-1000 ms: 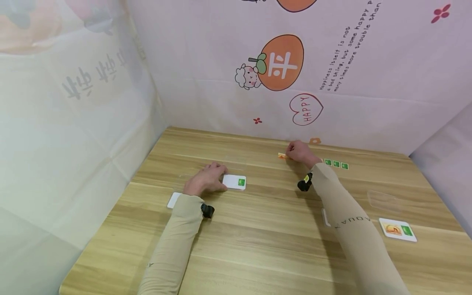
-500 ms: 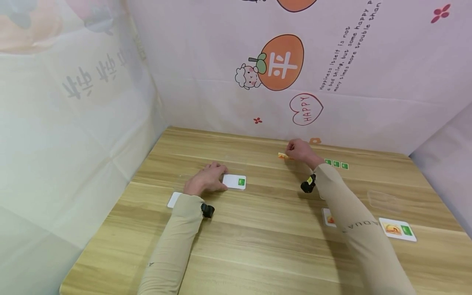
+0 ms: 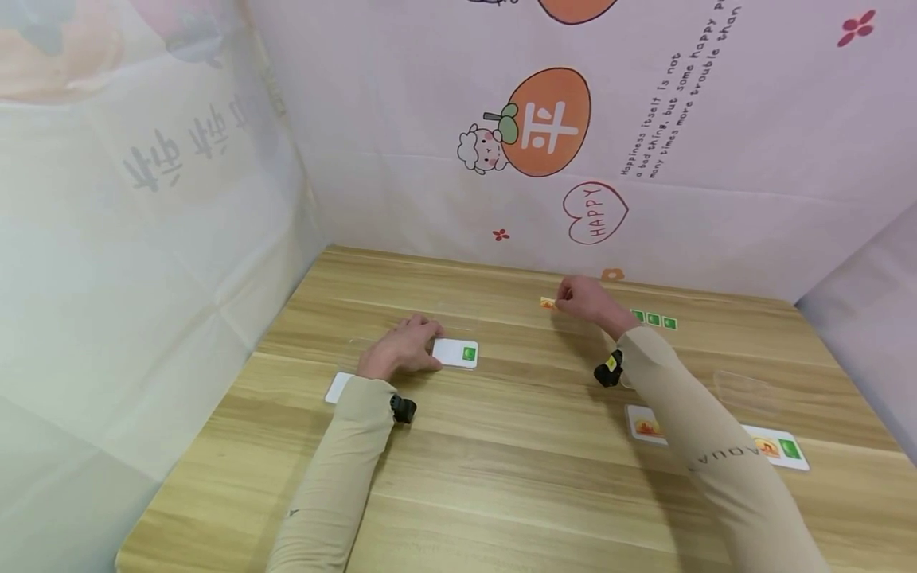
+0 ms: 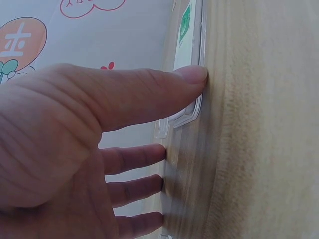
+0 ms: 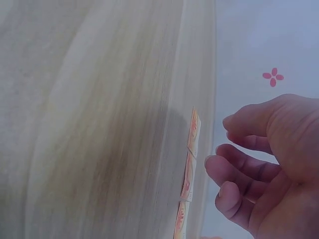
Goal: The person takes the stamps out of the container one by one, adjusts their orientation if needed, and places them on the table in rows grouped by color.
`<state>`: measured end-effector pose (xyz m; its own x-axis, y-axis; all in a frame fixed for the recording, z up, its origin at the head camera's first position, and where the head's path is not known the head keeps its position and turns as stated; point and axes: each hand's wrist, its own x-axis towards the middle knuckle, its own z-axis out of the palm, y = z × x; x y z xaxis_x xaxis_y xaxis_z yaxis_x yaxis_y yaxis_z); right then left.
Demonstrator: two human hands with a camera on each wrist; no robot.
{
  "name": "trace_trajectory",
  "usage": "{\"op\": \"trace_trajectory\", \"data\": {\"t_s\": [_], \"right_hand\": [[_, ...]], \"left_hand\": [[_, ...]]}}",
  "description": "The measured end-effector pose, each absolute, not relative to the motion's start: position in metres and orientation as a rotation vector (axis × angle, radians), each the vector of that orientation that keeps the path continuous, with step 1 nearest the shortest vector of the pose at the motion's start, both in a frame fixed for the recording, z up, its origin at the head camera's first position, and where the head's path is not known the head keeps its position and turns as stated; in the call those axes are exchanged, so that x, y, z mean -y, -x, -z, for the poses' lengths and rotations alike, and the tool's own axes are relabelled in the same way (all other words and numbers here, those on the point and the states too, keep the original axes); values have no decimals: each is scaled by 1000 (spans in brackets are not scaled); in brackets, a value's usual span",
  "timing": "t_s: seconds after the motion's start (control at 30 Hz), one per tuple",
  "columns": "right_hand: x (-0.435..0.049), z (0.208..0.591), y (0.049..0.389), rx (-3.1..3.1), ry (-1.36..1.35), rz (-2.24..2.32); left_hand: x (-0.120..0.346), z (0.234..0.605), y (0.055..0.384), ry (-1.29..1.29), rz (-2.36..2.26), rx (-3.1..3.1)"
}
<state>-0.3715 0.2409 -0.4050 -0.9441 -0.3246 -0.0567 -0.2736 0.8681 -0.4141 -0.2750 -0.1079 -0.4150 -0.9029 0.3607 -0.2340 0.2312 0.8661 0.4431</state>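
Observation:
My left hand (image 3: 404, 348) holds the left end of a white card (image 3: 447, 352) in a clear case, which bears a small green stamp-like picture (image 3: 469, 353). In the left wrist view the thumb presses the case edge; the index finger is hidden, and the other fingers touch the table. My right hand (image 3: 587, 301) hovers over a row of small orange stamp-like papers (image 3: 548, 303) near the back edge. In the right wrist view its fingers (image 5: 219, 169) are loosely curled, with no paper visible between them, slightly apart from the row (image 5: 188, 174).
Several green stamp-like papers (image 3: 653, 319) lie right of the right wrist. One white card (image 3: 646, 426) with an orange picture and another (image 3: 790, 450) with orange and green pictures lie partly under the right sleeve. Another white card (image 3: 338, 387) and a clear cover (image 3: 747, 391) lie on the table.
My right wrist and forearm have swung rightward, uncovering the card with the orange picture. The right fingertips stay by the orange papers. My left hand has stayed in place.

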Motion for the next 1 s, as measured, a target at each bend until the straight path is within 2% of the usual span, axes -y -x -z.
{"op": "trace_trajectory", "data": {"t_s": [0.3, 1.0], "right_hand": [[-229, 401, 358, -2950, 544, 588], [-204, 396, 341, -2938, 535, 619]], "left_hand": [[109, 417, 275, -437, -579, -2735], [109, 415, 274, -455, -566, -2732]]}}
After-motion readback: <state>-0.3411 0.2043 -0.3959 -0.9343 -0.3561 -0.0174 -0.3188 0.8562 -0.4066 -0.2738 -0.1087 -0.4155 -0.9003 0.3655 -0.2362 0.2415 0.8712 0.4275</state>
